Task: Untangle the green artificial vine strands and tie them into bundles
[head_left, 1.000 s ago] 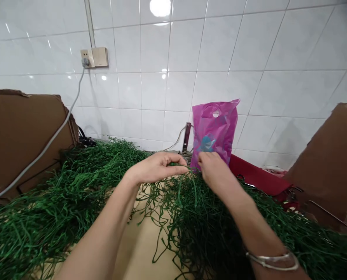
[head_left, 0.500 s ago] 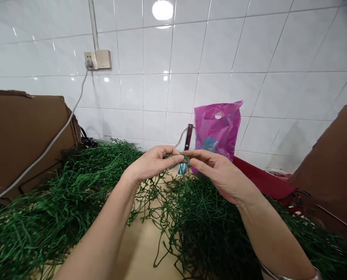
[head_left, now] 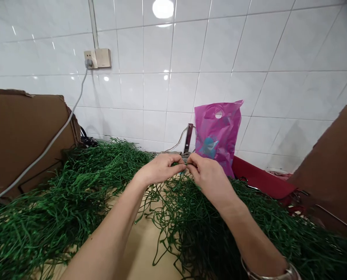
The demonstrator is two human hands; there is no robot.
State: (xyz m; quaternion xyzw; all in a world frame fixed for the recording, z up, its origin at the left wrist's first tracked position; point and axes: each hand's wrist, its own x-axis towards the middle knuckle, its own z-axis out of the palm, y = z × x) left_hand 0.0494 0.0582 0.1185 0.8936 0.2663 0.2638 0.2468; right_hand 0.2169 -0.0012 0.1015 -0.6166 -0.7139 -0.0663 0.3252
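My left hand point(head_left: 163, 168) and my right hand point(head_left: 206, 174) meet fingertip to fingertip above the table. Both are closed in a pinch on a thin green cord, of which only a little shows between the fingers. Below my right hand spreads a large heap of dark green knotted cords point(head_left: 199, 210). Another heap of brighter green cords point(head_left: 86, 182) lies to the left, beyond my left forearm. Loose strands trail between the two heaps over the pale tabletop point(head_left: 145, 241).
A pink plastic bag point(head_left: 218, 132) stands against the tiled wall, with a red bag or case point(head_left: 263, 179) beside it. Cardboard boxes flank both sides, left point(head_left: 24, 136) and right point(head_left: 333, 163). A grey cable point(head_left: 59, 132) runs down from the wall socket point(head_left: 90, 59).
My hands have come down slightly. The right hand has turned palm-down and its fingers have closed to a pinch against the left fingertips.
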